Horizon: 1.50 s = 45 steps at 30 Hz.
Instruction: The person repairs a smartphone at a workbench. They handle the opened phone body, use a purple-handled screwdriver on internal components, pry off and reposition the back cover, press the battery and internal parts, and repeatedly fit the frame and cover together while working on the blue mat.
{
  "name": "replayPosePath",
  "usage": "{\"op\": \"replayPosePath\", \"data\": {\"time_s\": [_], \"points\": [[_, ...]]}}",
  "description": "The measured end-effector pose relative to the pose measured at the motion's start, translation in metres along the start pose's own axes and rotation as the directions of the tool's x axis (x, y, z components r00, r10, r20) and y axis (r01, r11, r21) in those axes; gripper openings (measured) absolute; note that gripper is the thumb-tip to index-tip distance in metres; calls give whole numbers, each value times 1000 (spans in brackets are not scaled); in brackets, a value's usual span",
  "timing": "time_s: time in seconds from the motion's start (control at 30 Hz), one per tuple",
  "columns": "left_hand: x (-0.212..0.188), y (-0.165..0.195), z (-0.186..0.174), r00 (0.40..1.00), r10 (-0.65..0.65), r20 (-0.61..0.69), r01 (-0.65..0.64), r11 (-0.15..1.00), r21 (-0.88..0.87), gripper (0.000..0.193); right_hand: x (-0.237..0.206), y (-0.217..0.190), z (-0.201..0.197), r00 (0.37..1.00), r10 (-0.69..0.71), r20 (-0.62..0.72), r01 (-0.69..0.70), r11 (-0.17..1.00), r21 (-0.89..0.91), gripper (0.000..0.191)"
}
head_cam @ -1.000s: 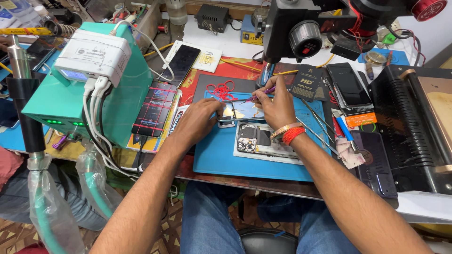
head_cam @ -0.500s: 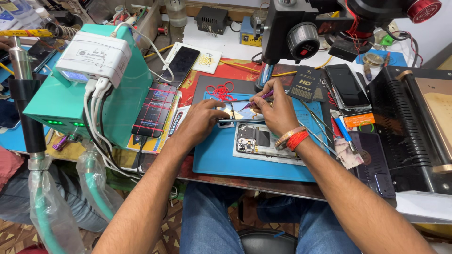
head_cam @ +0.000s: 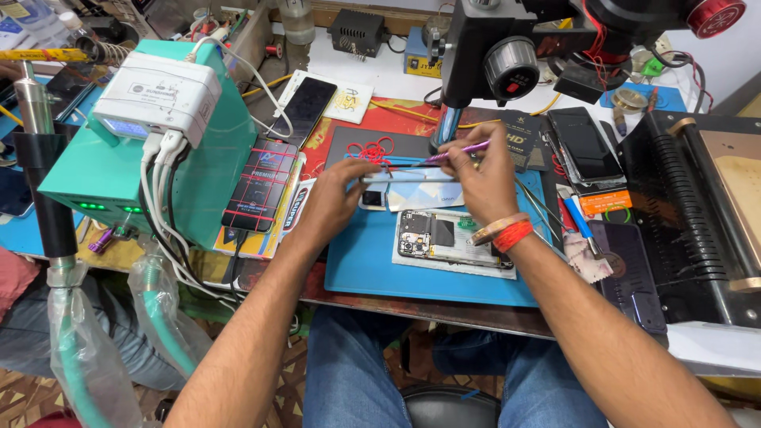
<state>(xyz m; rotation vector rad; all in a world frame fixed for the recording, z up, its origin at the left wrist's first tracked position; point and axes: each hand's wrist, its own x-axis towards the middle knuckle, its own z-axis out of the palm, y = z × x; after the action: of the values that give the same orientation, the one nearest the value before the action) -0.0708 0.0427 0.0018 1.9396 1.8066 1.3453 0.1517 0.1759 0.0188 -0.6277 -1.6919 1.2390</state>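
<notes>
Steadying the thin white phone panel [head_cam: 396, 181] at frame centre: left hand [head_cam: 337, 198] fingers pinch its edge, right hand [head_cam: 479, 178] fingers clench a slim purple tool [head_cam: 452, 150]. Judgement: keep panel level above blue mat [head_cam: 361, 261], press lightly.

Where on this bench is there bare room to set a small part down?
The blue mat is bare along its front-left, between the opened phone and the mat's left edge, below the left hand. A strip along its front edge is also bare. It is crowded behind the right hand under the microscope, and right among the dark phones.
</notes>
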Motion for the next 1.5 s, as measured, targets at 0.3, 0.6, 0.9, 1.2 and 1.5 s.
{"op": "replayPosePath", "data": {"time_s": [0.3, 0.6, 0.9, 1.2, 1.5], "points": [[21, 4, 12, 949, -148, -277, 138, 989, -52, 31, -23, -28, -26, 982, -142, -123, 156, 981, 113, 29], [26, 1, 20, 872, -365, -326, 333, 931, -150, 23, -50, -26, -31, 988, -35, -149, 57, 988, 145, 30], [11, 11, 15, 844, -423, -329, 316, 889, -332, 24, -78, -32, -47, 984, 105, -145, -86, 988, 132, 40], [-9, 28, 14, 799, -464, -382, 359, 879, -314, 31, -72, -68, -22, 981, -15, 193, 98, 900, -426, 25], [-27, 19, 1, 723, -649, -237, 531, 742, -410, 44, -39, -71, 12, 943, 19, 333, 163, 845, -509, 26]]}}
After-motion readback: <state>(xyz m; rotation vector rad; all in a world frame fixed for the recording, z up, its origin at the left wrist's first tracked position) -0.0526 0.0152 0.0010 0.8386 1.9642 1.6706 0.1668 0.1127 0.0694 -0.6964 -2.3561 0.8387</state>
